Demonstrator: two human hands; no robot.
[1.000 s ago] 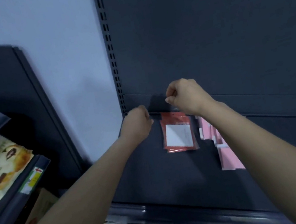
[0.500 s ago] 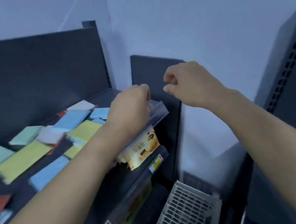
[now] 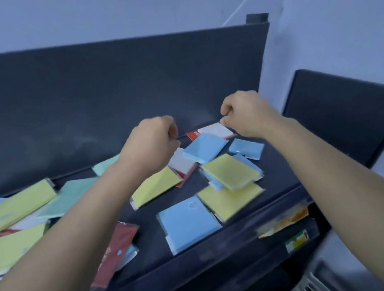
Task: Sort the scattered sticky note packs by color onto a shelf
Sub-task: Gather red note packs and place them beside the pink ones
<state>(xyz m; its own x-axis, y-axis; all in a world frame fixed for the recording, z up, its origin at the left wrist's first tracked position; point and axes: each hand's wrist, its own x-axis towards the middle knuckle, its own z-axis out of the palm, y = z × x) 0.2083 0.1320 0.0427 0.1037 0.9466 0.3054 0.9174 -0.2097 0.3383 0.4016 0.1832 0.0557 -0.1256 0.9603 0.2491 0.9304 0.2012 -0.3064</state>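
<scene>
While the left hand (image 3: 152, 141) and the right hand (image 3: 246, 114) hover over the far part of the dark metal shelf (image 3: 203, 256), both have their fingers curled into fists. As far as the motion blur lets me judge, neither holds anything. The film-wrapped sticky note packs lie scattered across the shelf below and nearer than the hands, with colours mixed and several overlapping. A square blue pack (image 3: 188, 224) lies flat near the front edge. Just right of it, a yellow pack (image 3: 230, 174) rests tilted on top of others. A red pack (image 3: 117, 252) sits near left, and a mint-green pack (image 3: 68, 197) lies further left. These packs look light, thin and fairly stiff, and the glossy wrap is probably slippery. I would pinch one by a free edge or corner, thumb on top and fingers beneath, taking the topmost of any overlapping pile first so those under it do not slide.
</scene>
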